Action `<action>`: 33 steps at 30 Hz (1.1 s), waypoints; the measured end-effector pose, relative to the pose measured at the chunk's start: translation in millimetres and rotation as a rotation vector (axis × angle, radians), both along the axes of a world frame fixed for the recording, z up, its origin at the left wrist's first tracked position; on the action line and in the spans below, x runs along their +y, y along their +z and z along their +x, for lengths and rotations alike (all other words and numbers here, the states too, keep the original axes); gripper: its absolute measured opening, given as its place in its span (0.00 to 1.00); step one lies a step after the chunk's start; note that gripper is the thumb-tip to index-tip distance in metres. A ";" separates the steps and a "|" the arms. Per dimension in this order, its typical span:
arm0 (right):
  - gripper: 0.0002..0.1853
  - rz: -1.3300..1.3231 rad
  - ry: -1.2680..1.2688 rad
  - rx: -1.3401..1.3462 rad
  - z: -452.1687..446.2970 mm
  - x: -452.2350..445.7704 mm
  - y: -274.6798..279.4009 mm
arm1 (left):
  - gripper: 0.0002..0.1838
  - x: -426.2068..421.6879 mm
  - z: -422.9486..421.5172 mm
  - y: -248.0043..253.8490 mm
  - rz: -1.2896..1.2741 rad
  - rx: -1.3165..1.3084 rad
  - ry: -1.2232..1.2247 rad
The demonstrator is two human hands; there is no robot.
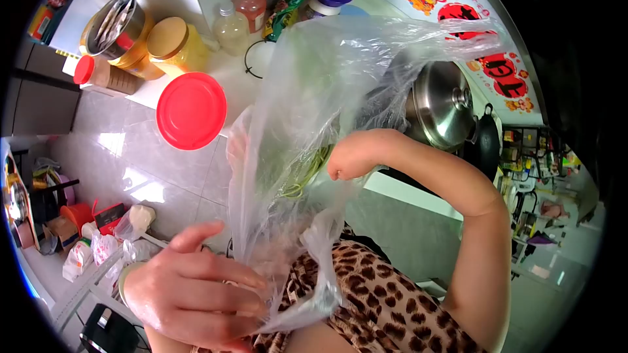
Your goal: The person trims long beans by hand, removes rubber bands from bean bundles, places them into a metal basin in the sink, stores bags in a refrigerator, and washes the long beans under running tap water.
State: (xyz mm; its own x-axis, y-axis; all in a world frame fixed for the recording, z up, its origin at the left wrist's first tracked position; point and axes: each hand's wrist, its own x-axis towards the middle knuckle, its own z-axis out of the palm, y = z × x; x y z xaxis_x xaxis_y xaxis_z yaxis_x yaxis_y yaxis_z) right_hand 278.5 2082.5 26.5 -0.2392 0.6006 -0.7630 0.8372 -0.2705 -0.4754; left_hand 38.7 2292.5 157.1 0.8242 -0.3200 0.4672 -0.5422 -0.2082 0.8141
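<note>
A large clear plastic bag (297,101) spreads across the middle of the head view, crumpled and partly see-through. Long thin green stalks (304,173) show inside it. My right hand (358,153) is curled against the bag beside the stalks. Its fingertips are hidden, so what it grips cannot be made out. Low on the left, my left hand (199,287) has its fingers at the bag's lower edge, where a twisted strip of plastic runs taut to them. One finger of that hand points away from the bag.
Behind the bag stands a lidded steel pot (441,104), with a black pan handle (487,140) beside it. A red-lidded container (191,111), a yellow jar (175,46) and several bottles line the counter (147,95). Bundled bags (104,248) lie on the floor at left.
</note>
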 end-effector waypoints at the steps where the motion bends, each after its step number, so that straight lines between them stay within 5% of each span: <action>1: 0.11 -0.014 -0.048 0.008 2.4 -4.9 -0.1 | 0.16 7.5 2.4 2.5 0.072 -0.012 0.037; 5: 0.11 0.204 -0.339 -0.228 16.3 4.5 4.1 | 0.19 -3.3 28.4 21.8 0.124 -0.079 0.310; 10: 0.10 0.259 -0.434 -0.469 -8.4 30.6 -44.2 | 0.07 -47.1 107.8 34.7 0.441 -0.120 -0.179; 13: 0.09 0.341 -0.453 -0.449 -6.6 26.1 -79.4 | 0.12 -54.7 148.4 -34.4 0.792 0.151 -0.517; 15: 0.09 0.441 -0.540 -0.419 -2.2 11.2 -67.6 | 0.11 -44.3 166.3 -49.4 0.800 0.224 -0.484; 17: 0.09 0.348 -0.598 -0.465 1.8 -0.1 -47.1 | 0.11 -40.2 187.6 -75.6 1.231 0.341 -0.440; 19: 0.08 0.257 -0.652 -0.501 8.9 -6.2 -36.5 | 0.12 -32.7 197.8 -86.4 1.258 0.399 -0.371; 21: 0.07 0.411 -0.929 -0.368 15.6 -15.4 -36.3 | 0.14 -28.0 201.2 -114.2 1.262 0.476 -0.290; 23: 0.09 0.434 -1.022 -0.282 20.4 -20.9 -54.1 | 0.13 -19.3 204.4 -150.5 0.885 0.421 -0.197; 26: 0.11 0.799 -1.140 -0.043 20.6 -30.2 -100.0 | 0.18 -35.1 169.8 -124.8 0.302 0.664 0.028; 28: 0.10 0.827 -1.228 0.071 8.3 -28.6 -93.1 | 0.18 -39.1 162.2 -174.6 0.314 0.485 -0.150; 29: 0.10 0.890 -1.280 0.097 2.2 -26.7 -109.2 | 0.17 -55.2 158.0 -229.3 0.213 0.598 0.078; 30: 0.12 1.060 -1.169 0.167 -5.4 -22.2 -75.1 | 0.20 -71.6 165.3 -238.6 0.558 0.594 0.120; 32: 0.15 0.912 -1.222 0.313 3.1 -31.4 -105.7 | 0.28 -104.4 180.1 -255.7 1.320 0.495 0.083; 33: 0.16 0.647 -1.202 0.099 8.9 -24.5 -80.2 | 0.28 -108.6 183.9 -239.7 1.610 0.392 0.000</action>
State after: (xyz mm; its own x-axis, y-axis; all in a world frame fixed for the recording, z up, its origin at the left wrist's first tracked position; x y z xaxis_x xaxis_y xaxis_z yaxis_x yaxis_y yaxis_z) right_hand 287.4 2058.0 -53.6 0.6417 0.7143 -0.2793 0.2014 -0.5082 -0.8374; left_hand 222.6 2183.9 -82.6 0.8045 -0.2381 -0.5441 -0.3691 -0.9182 -0.1439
